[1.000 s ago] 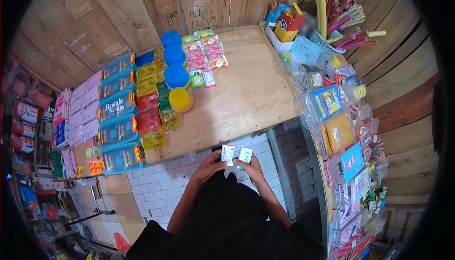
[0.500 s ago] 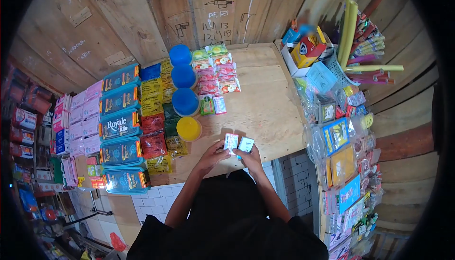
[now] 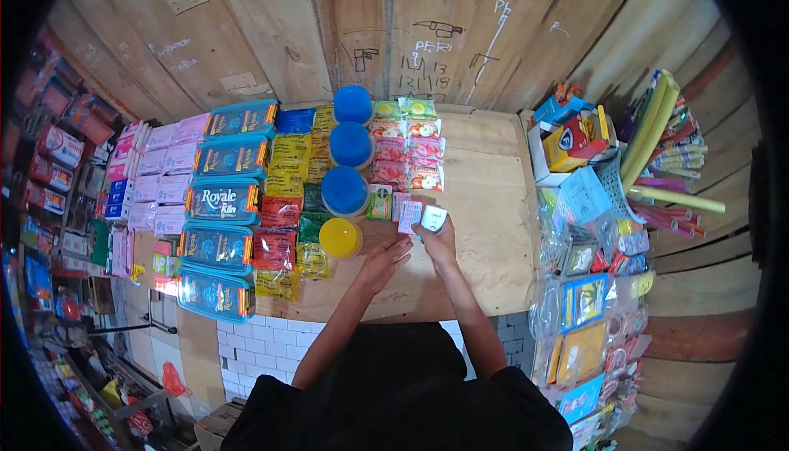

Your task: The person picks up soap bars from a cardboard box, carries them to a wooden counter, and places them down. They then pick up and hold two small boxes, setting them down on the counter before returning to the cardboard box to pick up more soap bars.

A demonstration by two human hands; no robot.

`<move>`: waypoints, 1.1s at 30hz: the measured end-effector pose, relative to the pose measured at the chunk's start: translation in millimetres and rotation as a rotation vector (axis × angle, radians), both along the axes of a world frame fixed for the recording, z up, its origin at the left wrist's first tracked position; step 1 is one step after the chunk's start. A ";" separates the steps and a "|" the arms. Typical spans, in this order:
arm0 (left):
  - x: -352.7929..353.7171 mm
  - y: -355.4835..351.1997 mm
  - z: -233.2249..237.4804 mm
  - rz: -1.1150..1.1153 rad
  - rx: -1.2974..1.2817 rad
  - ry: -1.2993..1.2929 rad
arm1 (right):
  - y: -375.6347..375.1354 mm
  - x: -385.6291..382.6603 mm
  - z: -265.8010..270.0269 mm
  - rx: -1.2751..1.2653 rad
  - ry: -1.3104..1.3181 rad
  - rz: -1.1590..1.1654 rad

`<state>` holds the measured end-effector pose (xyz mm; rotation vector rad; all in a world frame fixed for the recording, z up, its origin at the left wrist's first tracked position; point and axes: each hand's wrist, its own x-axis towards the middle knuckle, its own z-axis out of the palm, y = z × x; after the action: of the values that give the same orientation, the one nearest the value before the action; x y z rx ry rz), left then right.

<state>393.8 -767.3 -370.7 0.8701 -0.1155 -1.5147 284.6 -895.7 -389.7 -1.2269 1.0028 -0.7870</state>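
Note:
My right hand (image 3: 440,246) is closed on a small white box (image 3: 434,219) with a dark printed mark. Just left of it is a small white-and-pink printed box (image 3: 410,218), its lower edge right by my right thumb. My left hand (image 3: 385,264) is below that box with fingers stretched out and nothing in them. Beyond the white-and-pink box are a green-and-white box (image 3: 380,202) and another pale pink box (image 3: 398,203), partly covered in this view. Rows of pink and red fruit-print packets (image 3: 408,151) lie farther up the table.
On the wooden table (image 3: 485,196), blue-lidded tubs (image 3: 345,190) and a yellow-lidded tub (image 3: 340,238) form a column. Left of them are coloured sachets (image 3: 274,249), teal Royale packs (image 3: 219,202) and pink packs (image 3: 173,188). At the right stand a carton (image 3: 546,155) and bagged goods (image 3: 583,299).
Both hands have moved forward, toward the small boxes beside the tubs. My left hand has let go of the white-and-pink box. The camera view has shifted.

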 end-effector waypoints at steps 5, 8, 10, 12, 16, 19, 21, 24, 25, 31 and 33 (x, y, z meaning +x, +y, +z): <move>-3.2 -15.6 -15.5 0.111 -0.027 0.134 | -23.4 14.6 1.2 -0.096 0.171 0.082; -3.2 -20.0 -18.7 0.165 -0.052 0.186 | -30.9 22.0 -1.3 -0.111 0.232 0.101; -2.1 -22.5 -20.4 0.200 -0.073 0.202 | -34.6 23.8 -3.4 -0.135 0.270 0.127; -0.5 -26.0 -18.1 0.227 -0.086 0.202 | -36.3 24.4 0.0 -0.154 0.308 0.138; 2.7 -30.3 -15.8 0.234 -0.088 0.210 | -37.4 23.0 2.8 -0.153 0.344 0.131; 2.6 -30.9 -8.7 0.233 -0.082 0.195 | -39.6 23.5 -5.1 -0.166 0.336 0.139; 2.5 -32.3 -14.9 0.240 -0.077 0.188 | -40.3 24.0 -1.8 -0.166 0.317 0.143; 2.1 -32.5 -17.0 0.247 -0.086 0.170 | -40.8 23.0 -2.2 -0.177 0.266 0.145; 2.4 -32.6 -16.5 0.248 -0.092 0.163 | -41.4 22.9 -7.7 -0.206 0.247 0.144; -1.5 -30.7 -9.4 0.251 -0.043 0.160 | -37.5 9.5 -8.9 0.118 0.027 0.115; -3.9 -27.7 -21.0 0.236 -0.061 0.182 | -34.7 0.2 -10.5 0.189 -0.040 0.085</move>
<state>389.9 -795.1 -391.7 0.6689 0.0724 -1.3538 284.8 -930.3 -400.2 -1.0799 0.9638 -0.6329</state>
